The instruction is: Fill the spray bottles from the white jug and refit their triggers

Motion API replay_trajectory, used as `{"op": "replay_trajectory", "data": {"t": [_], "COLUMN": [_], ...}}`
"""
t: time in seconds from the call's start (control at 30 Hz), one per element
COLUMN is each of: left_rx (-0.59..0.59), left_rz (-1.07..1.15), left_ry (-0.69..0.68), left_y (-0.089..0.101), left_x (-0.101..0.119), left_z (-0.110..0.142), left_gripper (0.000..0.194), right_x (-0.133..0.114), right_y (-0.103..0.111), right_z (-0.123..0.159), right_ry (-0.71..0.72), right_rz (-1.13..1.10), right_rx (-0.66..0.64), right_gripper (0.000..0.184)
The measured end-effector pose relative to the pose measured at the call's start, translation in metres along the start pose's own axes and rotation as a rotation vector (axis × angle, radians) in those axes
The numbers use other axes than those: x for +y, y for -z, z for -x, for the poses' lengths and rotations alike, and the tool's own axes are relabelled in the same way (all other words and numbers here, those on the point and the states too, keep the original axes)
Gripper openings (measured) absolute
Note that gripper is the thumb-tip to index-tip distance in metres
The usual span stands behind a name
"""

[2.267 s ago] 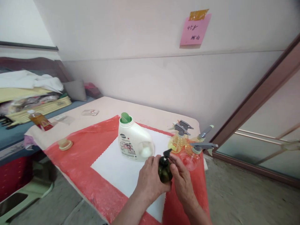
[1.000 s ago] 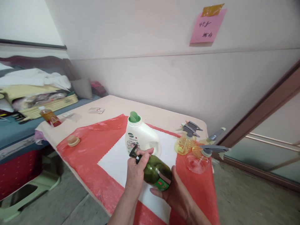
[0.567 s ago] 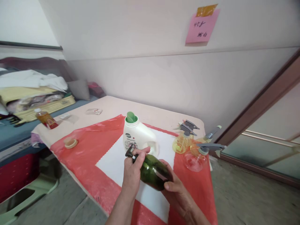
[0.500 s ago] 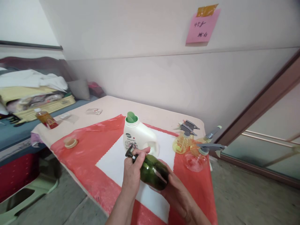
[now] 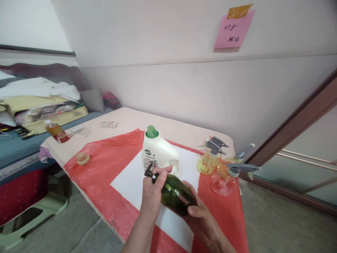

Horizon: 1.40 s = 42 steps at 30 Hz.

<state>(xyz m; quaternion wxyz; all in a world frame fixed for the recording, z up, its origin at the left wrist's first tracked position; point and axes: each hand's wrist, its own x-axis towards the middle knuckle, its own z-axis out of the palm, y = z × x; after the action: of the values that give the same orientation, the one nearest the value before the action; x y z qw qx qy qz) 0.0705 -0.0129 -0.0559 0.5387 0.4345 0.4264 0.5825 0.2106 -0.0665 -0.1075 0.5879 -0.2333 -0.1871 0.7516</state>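
A dark green pump bottle lies tilted between my hands, its black pump head pointing up and left. My left hand is closed around the neck, just under the pump. At the other end, my right hand grips the bottle near its base, with the thumb on top. Right behind them stands a cream detergent jug with a green spout and no cap on it. Beneath the hands is a white sheet over a red plastic cover.
Several spray bottles with grey triggers, one a pink bottle, stand at the table's right edge. A beige cap lies on the left. A bottle of amber liquid stands at the far left. A green chair is beside the table.
The whole view has shifted slightly, so things sit a little further right. My right thumb now shows on top of the bottle's base. Both hands still hold the bottle.
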Motion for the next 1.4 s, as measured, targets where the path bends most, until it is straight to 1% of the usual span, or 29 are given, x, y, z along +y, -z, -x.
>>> {"op": "replay_trajectory", "data": {"t": [0.07, 0.13, 0.2, 0.27, 0.33, 0.4, 0.43, 0.5, 0.57, 0.6, 0.63, 0.7, 0.77, 0.83, 0.9, 0.93, 0.97, 1.07, 1.17, 1.23, 1.33, 1.4], "left_rx": [0.006, -0.011, -0.044, -0.069, -0.073, -0.074, -0.065, -0.040, -0.024, -0.020, -0.020, -0.029, -0.056, -0.073, -0.067, -0.057, -0.043, -0.011, 0.023, 0.056, 0.075, 0.066], "left_rz": [-0.002, -0.011, -0.043, -0.080, -0.086, -0.055, -0.035, -0.017, -0.025, -0.028, -0.027, -0.021, -0.040, -0.066, -0.066, -0.052, -0.031, 0.027, 0.060, 0.082, 0.107, 0.116], "left_ry": [-0.003, 0.005, 0.007, 0.003, -0.006, 0.005, 0.009, 0.006, -0.012, -0.017, -0.017, -0.009, -0.006, -0.012, -0.021, -0.023, -0.021, -0.001, 0.009, 0.010, 0.020, 0.022], "left_y": [0.000, 0.000, -0.001, 0.000, 0.000, 0.001, 0.001, 0.001, 0.001, 0.002, 0.002, 0.002, 0.002, 0.003, 0.003, 0.004, 0.004, 0.005, 0.005, 0.005, 0.004, 0.004], "left_x": [0.000, 0.001, 0.004, 0.008, 0.009, 0.009, 0.008, 0.006, 0.003, 0.002, 0.001, 0.001, 0.001, 0.003, 0.003, 0.003, 0.003, 0.000, -0.003, -0.005, -0.007, -0.006], "left_z": [0.000, 0.001, 0.002, 0.003, 0.003, 0.002, 0.002, 0.001, 0.000, 0.000, 0.000, 0.000, 0.001, 0.002, 0.001, 0.001, 0.000, -0.002, -0.003, -0.003, -0.003, -0.002], "left_gripper": [0.025, 0.026, 0.027, 0.027, 0.028, 0.028, 0.028, 0.029, 0.029, 0.029, 0.029, 0.029, 0.027, 0.027, 0.027, 0.028, 0.028, 0.029, 0.029, 0.029, 0.029, 0.030], "right_x": [0.000, 0.001, 0.003, 0.005, 0.006, 0.004, 0.003, 0.000, -0.001, -0.001, -0.001, 0.002, 0.006, 0.008, 0.008, 0.007, 0.006, 0.002, 0.000, 0.001, 0.002, 0.003], "right_y": [-0.001, 0.002, 0.007, 0.012, 0.014, 0.012, 0.010, 0.005, 0.002, 0.001, 0.001, 0.004, 0.008, 0.011, 0.013, 0.012, 0.011, 0.004, -0.003, -0.004, -0.002, 0.001], "right_z": [-0.001, -0.003, -0.005, -0.006, -0.006, -0.004, -0.003, -0.001, 0.000, 0.000, -0.001, -0.003, -0.006, -0.007, -0.006, -0.005, -0.004, -0.001, -0.001, -0.001, -0.002, -0.003], "right_ry": [-0.046, -0.160, -0.271, -0.328, -0.312, -0.221, -0.161, -0.071, -0.039, -0.045, -0.072, -0.172, -0.298, -0.369, -0.342, -0.294, -0.235, -0.076, -0.007, 0.016, 0.033, -0.026], "right_rz": [-0.011, -0.022, -0.025, -0.016, -0.003, 0.000, -0.005, -0.023, -0.042, -0.048, -0.052, -0.057, -0.049, -0.025, 0.000, 0.009, 0.016, 0.024, 0.042, 0.055, 0.046, 0.025], "right_rx": [0.010, 0.060, 0.105, 0.112, 0.102, 0.072, 0.044, -0.013, -0.035, -0.028, -0.010, 0.039, 0.069, 0.068, 0.062, 0.062, 0.062, 0.041, 0.031, 0.034, 0.036, 0.044], "right_gripper": [0.073, 0.064, 0.063, 0.060, 0.053, 0.046, 0.048, 0.061, 0.069, 0.067, 0.063, 0.057, 0.062, 0.063, 0.056, 0.052, 0.052, 0.067, 0.069, 0.071, 0.073, 0.067]}}
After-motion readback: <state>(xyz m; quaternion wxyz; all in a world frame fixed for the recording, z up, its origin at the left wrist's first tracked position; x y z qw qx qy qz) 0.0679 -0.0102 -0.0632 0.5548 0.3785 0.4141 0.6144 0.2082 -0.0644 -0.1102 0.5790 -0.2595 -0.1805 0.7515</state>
